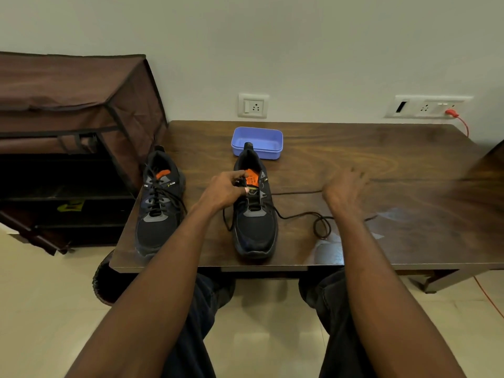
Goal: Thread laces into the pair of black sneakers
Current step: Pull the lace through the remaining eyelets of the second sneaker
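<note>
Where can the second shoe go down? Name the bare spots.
Bare wood lies right of the blue tub, toward the table's far right corner, and between the two shoes. Crowded: the lace loops beside the right hand.

Two black sneakers [159,203] [255,211]; one blue tub [257,142]; two wall socket plates [253,105] [428,106]; one loose lace [313,216], seemingly; two hands [223,190] [345,190].

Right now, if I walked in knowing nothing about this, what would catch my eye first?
Probably the two black mesh sneakers with orange tongue labels on the dark wooden table: the left sneaker looks fully laced, the middle sneaker only partly. The left hand pinches at the middle sneaker's tongue, while the blurred right hand hovers open above its loose black lace. Behind sits a shallow blue plastic tub.
</note>
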Motion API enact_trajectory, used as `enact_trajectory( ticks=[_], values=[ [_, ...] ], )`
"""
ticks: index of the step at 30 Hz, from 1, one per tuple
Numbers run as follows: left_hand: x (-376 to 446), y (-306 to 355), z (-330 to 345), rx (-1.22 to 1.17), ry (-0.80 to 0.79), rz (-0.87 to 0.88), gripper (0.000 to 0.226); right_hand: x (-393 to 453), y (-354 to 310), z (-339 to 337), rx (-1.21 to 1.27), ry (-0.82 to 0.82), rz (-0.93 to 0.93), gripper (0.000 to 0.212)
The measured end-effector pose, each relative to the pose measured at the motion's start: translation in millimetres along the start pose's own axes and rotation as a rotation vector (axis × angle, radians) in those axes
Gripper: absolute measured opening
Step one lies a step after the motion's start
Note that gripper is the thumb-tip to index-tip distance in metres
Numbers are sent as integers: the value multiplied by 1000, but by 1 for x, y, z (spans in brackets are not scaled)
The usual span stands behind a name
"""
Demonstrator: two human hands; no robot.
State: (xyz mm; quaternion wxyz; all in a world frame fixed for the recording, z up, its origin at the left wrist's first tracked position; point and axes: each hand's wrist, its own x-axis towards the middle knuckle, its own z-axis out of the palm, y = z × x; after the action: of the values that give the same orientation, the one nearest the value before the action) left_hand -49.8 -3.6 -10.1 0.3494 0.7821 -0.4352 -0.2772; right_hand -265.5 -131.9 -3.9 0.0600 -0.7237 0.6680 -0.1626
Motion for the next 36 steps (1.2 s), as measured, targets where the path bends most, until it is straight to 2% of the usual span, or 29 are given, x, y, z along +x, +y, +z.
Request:
enact_trajectory(
  ticks=[1,3,4,5,6,9,12,14,16,18,21,23,27,29,30,32,33,36],
  values=[
    [0,0,0,1,-2,-1,47,-3,-10,7,8,-101,-127,39],
    [-1,1,1,11,-8,-2,47,-12,-34,17,183,-441,-283,42],
    [-1,1,2,10,-12,-1,47,-18,-45,20,232,-549,-343,35],
    [-1,0,2,6,-14,2,47,-23,-53,22,220,-590,-416,23],
    [-1,-2,2,1,-18,2,48,-26,-58,23,170,-590,-480,11],
    [0,-4,1,3,-18,0,49,-25,-55,20,110,-546,-475,14],
    [0,-3,1,1,-26,2,49,-11,-42,17,261,-542,-328,14],
    [0,-3,1,5,-34,7,48,-10,-39,18,378,-587,-295,11],
    [1,-3,2,8,-31,12,46,-16,-44,21,354,-648,-395,9],
    [1,-3,3,17,-23,2,47,-28,-52,27,229,-669,-503,10],
    [1,-4,5,28,-1,-5,51,-28,-55,28,178,-600,-505,25],
    [0,-4,5,29,7,-6,52,-19,-50,18,181,-516,-406,21],
    [2,-3,5,0,2,-29,55,1,-14,-5,309,14,22,32],
    [1,-4,4,4,5,-21,55,3,1,-16,335,114,188,33],
    [1,-4,4,6,9,-15,54,2,3,-18,263,143,225,32],
    [1,-5,4,-4,7,-12,54,5,-1,-9,74,156,107,36],
    [1,-4,4,-12,5,-12,54,3,-9,-5,62,107,-42,37],
    [2,-5,5,-20,12,-10,51,-9,-42,25,97,-285,-486,34]
  ],
)
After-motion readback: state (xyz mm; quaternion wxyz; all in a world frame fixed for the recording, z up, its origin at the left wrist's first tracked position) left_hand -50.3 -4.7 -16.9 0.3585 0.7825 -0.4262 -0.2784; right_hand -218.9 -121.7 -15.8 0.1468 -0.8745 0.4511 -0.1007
